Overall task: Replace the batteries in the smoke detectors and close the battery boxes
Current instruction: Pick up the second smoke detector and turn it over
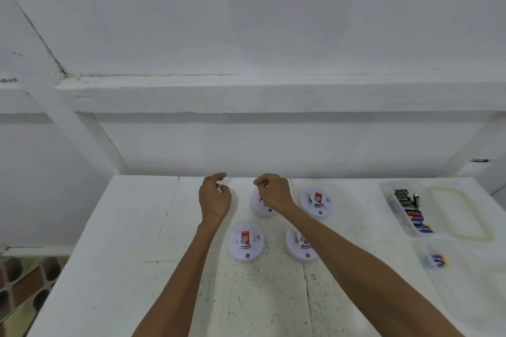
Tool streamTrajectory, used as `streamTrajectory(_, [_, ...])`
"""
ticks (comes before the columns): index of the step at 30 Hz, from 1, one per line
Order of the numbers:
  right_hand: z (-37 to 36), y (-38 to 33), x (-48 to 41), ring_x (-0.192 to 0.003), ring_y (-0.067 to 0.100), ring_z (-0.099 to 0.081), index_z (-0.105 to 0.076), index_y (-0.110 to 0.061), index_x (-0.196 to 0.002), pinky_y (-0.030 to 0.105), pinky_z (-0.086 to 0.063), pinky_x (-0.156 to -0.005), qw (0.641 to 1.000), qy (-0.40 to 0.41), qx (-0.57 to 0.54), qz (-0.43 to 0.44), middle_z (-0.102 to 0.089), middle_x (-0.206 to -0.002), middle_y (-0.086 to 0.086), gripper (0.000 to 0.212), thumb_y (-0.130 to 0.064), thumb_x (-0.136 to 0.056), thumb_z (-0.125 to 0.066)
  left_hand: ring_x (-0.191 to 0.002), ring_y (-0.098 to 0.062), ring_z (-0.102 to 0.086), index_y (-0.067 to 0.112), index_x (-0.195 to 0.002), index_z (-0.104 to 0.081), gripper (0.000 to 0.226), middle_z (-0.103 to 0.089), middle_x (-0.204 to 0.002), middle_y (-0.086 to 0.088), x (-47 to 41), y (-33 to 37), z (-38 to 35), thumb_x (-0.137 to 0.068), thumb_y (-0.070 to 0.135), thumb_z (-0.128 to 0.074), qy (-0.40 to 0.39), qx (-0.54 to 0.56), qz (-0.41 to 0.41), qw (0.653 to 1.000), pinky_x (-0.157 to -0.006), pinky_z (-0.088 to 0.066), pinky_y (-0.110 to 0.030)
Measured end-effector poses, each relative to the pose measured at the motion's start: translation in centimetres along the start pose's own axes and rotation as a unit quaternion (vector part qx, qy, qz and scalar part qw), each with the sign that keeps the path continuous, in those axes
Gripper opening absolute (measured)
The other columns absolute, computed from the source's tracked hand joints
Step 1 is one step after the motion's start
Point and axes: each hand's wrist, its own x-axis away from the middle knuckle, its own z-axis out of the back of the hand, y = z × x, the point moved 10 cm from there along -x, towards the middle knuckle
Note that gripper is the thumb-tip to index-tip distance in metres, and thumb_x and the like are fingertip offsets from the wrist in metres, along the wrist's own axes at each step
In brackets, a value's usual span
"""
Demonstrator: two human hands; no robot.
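Several round white smoke detectors with red labels lie on the white table [142, 227]. One is at near left [246, 242], one at near right [301, 246] partly under my right forearm, and one at far right [316, 203]. A further one at the far middle [258, 206] is mostly covered by my right hand [273, 192], whose fingers are curled together above its far edge with nothing visible in them. My left hand [215, 200] hovers to the left of that detector, fingers bent and apart, holding nothing.
A clear plastic box of batteries [408, 209] stands at the table's far right, with its clear lid [460, 216] beside it. Nearer, a second clear container holds a purple battery [437, 260]. A white wall and ledge rise behind the table.
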Motion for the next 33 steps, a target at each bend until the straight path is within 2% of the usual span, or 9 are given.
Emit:
streamTrajectory(4, [2.6, 3.1, 0.5, -0.11, 0.018, -0.065, -0.073, -0.01, -0.11, 0.022, -0.047, -0.093, 0.999, 0.022, 0.018, -0.043, -0.071, -0.118, 0.002, 0.03, -0.003, -0.092, -0.05, -0.117, -0.023, -0.064, 0.008, -0.126, -0.068, 0.038, -0.069, -0.127, -0.007, 0.7, 0.2, -4.5, -0.094, -0.003, -0.051, -0.118, 0.033, 0.04, 0.992, -0.102, -0.051, -0.034])
streamTrajectory(9, [3.2, 6.4, 1.3, -0.12, 0.023, -0.059, -0.06, -0.01, -0.132, 0.032, -0.047, -0.102, 0.995, 0.014, 0.024, -0.098, -0.064, -0.13, 0.009, 0.038, -0.012, -0.095, -0.053, -0.117, -0.03, -0.062, 0.009, -0.131, -0.064, 0.037, -0.066, -0.127, -0.012, 2.1, -2.0, -8.2, -0.094, 0.006, -0.055, -0.204, 0.003, 0.117, 0.972, -0.104, -0.052, -0.049])
streamTrajectory(11, [2.8, 7.0, 1.6, -0.12, 0.025, -0.059, -0.054, -0.009, -0.138, 0.034, -0.047, -0.103, 0.993, 0.005, 0.009, -0.117, -0.063, -0.131, 0.011, 0.043, -0.013, -0.096, -0.053, -0.094, -0.025, -0.059, 0.023, -0.096, -0.063, 0.016, -0.063, -0.1, -0.008, 2.8, -2.1, -8.6, -0.089, 0.01, -0.055, -0.213, -0.012, 0.127, 0.969, -0.087, -0.053, -0.043])
streamTrajectory(13, [2.3, 7.0, 1.7, -0.124, 0.026, -0.057, -0.051, -0.008, -0.141, 0.035, -0.044, -0.107, 0.993, -0.001, -0.002, -0.117, -0.058, -0.139, 0.011, 0.046, -0.012, -0.096, -0.053, -0.075, -0.019, -0.045, 0.032, -0.072, -0.041, 0.03, -0.047, -0.076, 0.003, 3.0, -1.9, -8.6, -0.087, 0.009, -0.055, -0.209, -0.022, 0.128, 0.969, -0.066, -0.039, -0.031])
streamTrajectory(17, [1.4, 7.4, 1.9, -0.122, 0.027, -0.058, -0.049, -0.008, -0.142, 0.037, -0.046, -0.106, 0.992, -0.012, -0.039, -0.122, -0.058, -0.138, 0.012, 0.05, -0.005, -0.092, -0.055, -0.069, -0.012, -0.037, 0.032, -0.068, -0.035, 0.043, -0.037, -0.071, 0.009, 3.6, -1.1, -7.9, -0.09, 0.001, -0.056, -0.185, -0.009, 0.124, 0.975, -0.06, -0.03, -0.024])
streamTrajectory(20, [1.4, 7.6, 2.0, -0.118, 0.031, -0.06, -0.051, -0.002, -0.138, 0.045, -0.051, -0.1, 0.991, -0.023, -0.061, -0.116, -0.06, -0.134, 0.016, 0.056, 0.004, -0.083, -0.059, -0.087, -0.022, -0.053, 0.027, -0.078, -0.058, 0.033, -0.06, -0.086, -0.002, 3.9, -0.7, -7.6, -0.091, -0.002, -0.052, -0.196, 0.006, 0.114, 0.974, -0.077, -0.044, -0.032])
streamTrajectory(22, [1.4, 7.0, 2.2, -0.12, 0.03, -0.058, -0.05, 0.0, -0.139, 0.039, -0.053, -0.095, 0.995, -0.047, -0.047, -0.075, -0.058, -0.134, 0.017, 0.064, 0.009, -0.077, -0.064, -0.098, -0.022, -0.06, 0.014, -0.105, -0.072, 0.03, -0.068, -0.101, -0.003, 3.8, -0.7, -7.5, -0.093, -0.004, -0.052, -0.193, 0.025, 0.107, 0.975, -0.083, -0.048, -0.031])
streamTrajectory(28, [3.2, 5.9, 2.7, -0.112, 0.023, -0.053, -0.055, -0.021, -0.137, 0.034, -0.044, -0.097, 0.997, -0.001, 0.028, 0.07, -0.055, -0.126, 0.008, 0.068, -0.02, -0.075, -0.084, -0.111, -0.017, -0.058, 0.007, -0.135, -0.064, 0.049, -0.066, -0.124, -0.002, 3.5, 1.5, -7.1, -0.09, -0.011, -0.056, -0.193, 0.08, 0.081, 0.975, -0.09, -0.046, -0.028])
streamTrajectory(33, [6.1, 6.0, 4.5, -0.096, 0.014, -0.055, -0.06, -0.019, -0.129, 0.025, -0.044, -0.083, 0.992, 0.069, 0.038, 0.101, -0.058, -0.11, 0.001, 0.043, -0.047, -0.096, -0.058, -0.101, -0.018, -0.064, 0.016, -0.14, -0.061, 0.051, -0.069, -0.122, -0.005, 3.6, 2.1, -8.6, -0.093, -0.003, -0.059, -0.259, 0.065, 0.056, 0.962, -0.081, -0.058, -0.03])
